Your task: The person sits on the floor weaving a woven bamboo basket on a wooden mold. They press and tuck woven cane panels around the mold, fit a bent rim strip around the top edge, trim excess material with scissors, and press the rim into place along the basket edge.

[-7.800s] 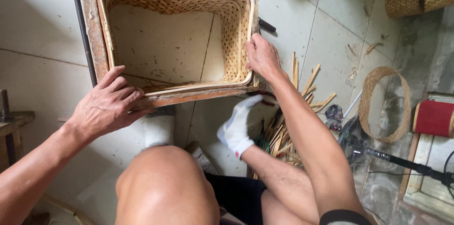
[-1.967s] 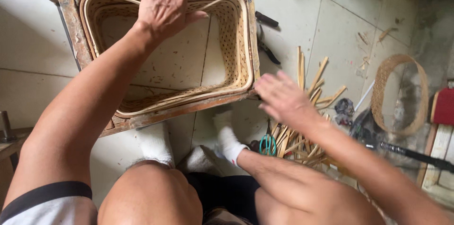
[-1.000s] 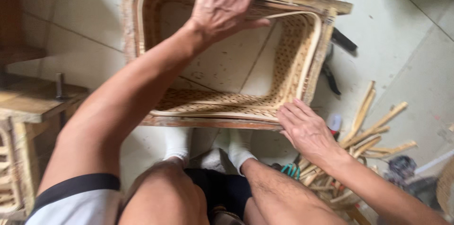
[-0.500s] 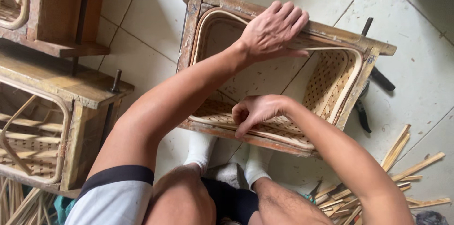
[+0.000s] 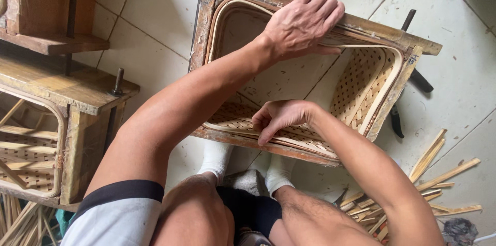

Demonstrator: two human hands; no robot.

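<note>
Pinching woven basket (image 5: 361,88) near rim, right fingers (image 5: 263,127), left fingers (image 5: 323,5) spread on far rim

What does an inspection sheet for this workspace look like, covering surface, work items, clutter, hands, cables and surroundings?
Surface: pale tiled floor, gritty, with dark joints.
Work items: woven bamboo basket seated inside a worn wooden frame mould.
Clutter: split bamboo sticks scattered at lower right; dark-handled pliers beside the mould.
Hands: left hand flat on the far rim; right hand pinching at the near rim of the weave.
Cables: nothing seen.
Surroundings: second wooden mould holding a woven piece at left; another wooden block above it; the person's white socks under the frame.
</note>
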